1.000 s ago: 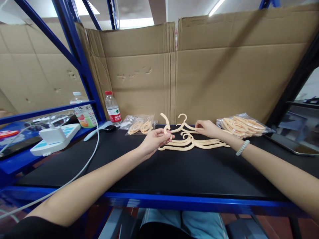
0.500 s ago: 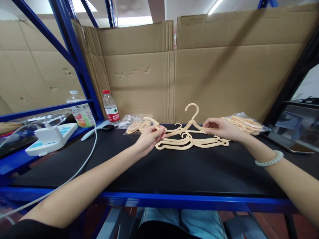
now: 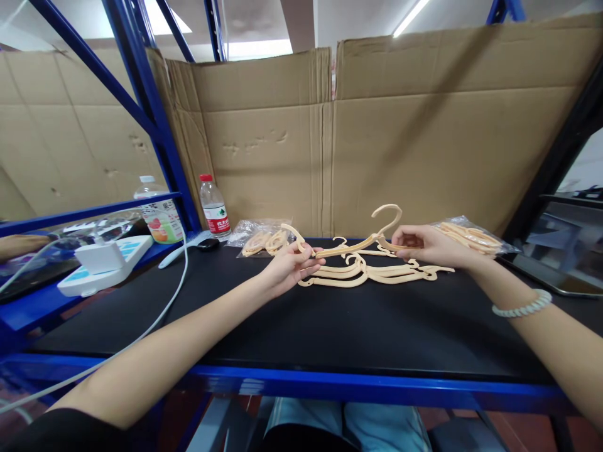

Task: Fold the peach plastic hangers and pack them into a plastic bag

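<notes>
A beige plastic hanger [image 3: 351, 247] is held up between both hands, its hook tilted to the right. My left hand [image 3: 293, 267] pinches the left end, where a curved beige piece [image 3: 293, 233] sticks up past the fingers. On the right arm of the same hanger, my right hand [image 3: 424, 245] is closed, its fingertips partly hidden. Several more beige hangers [image 3: 346, 282] lie stacked just below on the black tabletop [image 3: 330, 333], partly covered by the held one.
Clear bags of beige hanger parts lie at the left [image 3: 264, 243] and right [image 3: 471, 237]. A red-capped water bottle [image 3: 215, 210], a black-and-white brush-like object [image 3: 188, 247] and a power strip [image 3: 106, 267] with a white cable are at left. Cardboard [image 3: 424, 144] walls the back.
The held hanger's hook has tipped to the right, and its right arm has turned. My right hand has shifted slightly right. The camera view has moved a little.
</notes>
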A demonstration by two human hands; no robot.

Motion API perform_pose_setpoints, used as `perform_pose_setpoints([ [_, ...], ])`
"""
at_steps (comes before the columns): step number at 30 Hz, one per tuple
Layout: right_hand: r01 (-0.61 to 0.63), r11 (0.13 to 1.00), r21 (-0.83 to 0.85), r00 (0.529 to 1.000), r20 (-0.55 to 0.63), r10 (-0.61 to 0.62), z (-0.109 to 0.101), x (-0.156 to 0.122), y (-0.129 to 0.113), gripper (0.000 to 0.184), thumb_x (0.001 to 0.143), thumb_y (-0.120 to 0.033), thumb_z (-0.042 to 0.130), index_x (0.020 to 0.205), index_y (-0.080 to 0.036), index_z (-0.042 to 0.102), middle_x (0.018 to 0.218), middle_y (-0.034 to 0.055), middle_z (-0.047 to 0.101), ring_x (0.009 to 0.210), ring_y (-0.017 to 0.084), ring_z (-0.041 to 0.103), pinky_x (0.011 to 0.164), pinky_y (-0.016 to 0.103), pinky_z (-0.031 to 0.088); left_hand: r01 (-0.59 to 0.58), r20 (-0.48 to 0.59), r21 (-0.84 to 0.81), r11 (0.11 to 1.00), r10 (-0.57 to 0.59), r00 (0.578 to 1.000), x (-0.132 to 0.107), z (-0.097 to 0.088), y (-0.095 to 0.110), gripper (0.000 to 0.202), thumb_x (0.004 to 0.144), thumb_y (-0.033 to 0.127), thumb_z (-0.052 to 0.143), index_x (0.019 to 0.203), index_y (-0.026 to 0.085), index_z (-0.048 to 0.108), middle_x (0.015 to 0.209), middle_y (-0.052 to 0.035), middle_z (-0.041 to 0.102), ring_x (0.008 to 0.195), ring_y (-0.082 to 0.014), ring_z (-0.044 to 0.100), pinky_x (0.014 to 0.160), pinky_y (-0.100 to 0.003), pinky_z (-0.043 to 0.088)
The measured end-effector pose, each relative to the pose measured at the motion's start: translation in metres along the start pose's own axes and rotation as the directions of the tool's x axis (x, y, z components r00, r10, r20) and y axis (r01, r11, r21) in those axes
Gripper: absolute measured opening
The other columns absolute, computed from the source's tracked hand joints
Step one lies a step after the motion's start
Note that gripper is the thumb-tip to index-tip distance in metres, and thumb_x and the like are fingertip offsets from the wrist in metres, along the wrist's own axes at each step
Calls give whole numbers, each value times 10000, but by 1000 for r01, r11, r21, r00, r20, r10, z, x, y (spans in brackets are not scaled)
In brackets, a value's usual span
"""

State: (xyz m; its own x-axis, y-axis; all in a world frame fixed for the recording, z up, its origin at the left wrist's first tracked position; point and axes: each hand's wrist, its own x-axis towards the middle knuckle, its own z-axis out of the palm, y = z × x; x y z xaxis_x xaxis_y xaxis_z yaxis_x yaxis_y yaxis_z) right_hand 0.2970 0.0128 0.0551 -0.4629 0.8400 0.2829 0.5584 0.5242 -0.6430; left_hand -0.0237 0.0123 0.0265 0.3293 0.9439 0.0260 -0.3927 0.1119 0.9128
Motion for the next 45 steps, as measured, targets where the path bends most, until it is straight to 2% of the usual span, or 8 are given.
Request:
perform_pose_setpoints([
  [4,1,1000,-22,1000,3,-1,1,0,1,258,731,-418,651,822,-205,538,723,0,573,663,140,533,622,286,429,39,42,-2,999,-39,998,-1,0,1,143,850,49,544,746,131,491,985,-84,642,753,-165,702,668,-233,570],
  [12,-10,1000,-10,1000,22,11,3,1,-4,299,717,-461,655,813,-204,536,712,2,559,654,137,520,604,282,416,38,77,-36,999,-35,996,-4,2,3,172,828,16,534,691,118,516,851,-67,638,612,-110,656,606,-205,558],
  [21,-12,1000,8,999,35,11,4,1,-1,279,726,-444,658,816,-210,537,711,-9,558,652,131,522,605,277,416,77,4,-50,996,-77,997,-6,9,8,252,841,-9,449,626,106,513,790,-59,616,549,-90,623,520,-162,520],
  [26,-18,1000,17,999,33,17,4,1,-3,277,717,-428,671,816,-207,536,722,-4,563,664,132,527,621,277,429,74,14,-52,996,-73,997,-6,8,8,233,811,-14,479,617,110,510,788,-59,614,554,-85,603,520,-161,505],
  [32,-4,999,46,1000,20,3,11,2,-10,334,675,-483,690,771,-206,529,730,0,557,662,135,526,623,289,444,-8,54,-49,999,11,998,-3,4,4,193,688,-55,552,613,116,502,754,-57,600,509,-52,498,443,-141,400],
  [38,11,999,48,999,-43,-9,20,3,-6,331,665,-478,696,784,-209,545,773,11,572,711,148,546,671,301,472,-75,-22,-27,997,75,997,-4,4,6,241,594,-105,515,626,129,466,740,-39,593,506,-33,468,469,-124,391],
  [45,68,997,42,994,-88,-64,25,2,-15,295,718,-466,662,800,-201,560,741,16,580,693,155,553,645,298,460,-122,-94,-1,992,122,988,-1,3,4,236,612,-86,507,651,140,452,714,-8,568,464,-18,435,437,-112,366],
])
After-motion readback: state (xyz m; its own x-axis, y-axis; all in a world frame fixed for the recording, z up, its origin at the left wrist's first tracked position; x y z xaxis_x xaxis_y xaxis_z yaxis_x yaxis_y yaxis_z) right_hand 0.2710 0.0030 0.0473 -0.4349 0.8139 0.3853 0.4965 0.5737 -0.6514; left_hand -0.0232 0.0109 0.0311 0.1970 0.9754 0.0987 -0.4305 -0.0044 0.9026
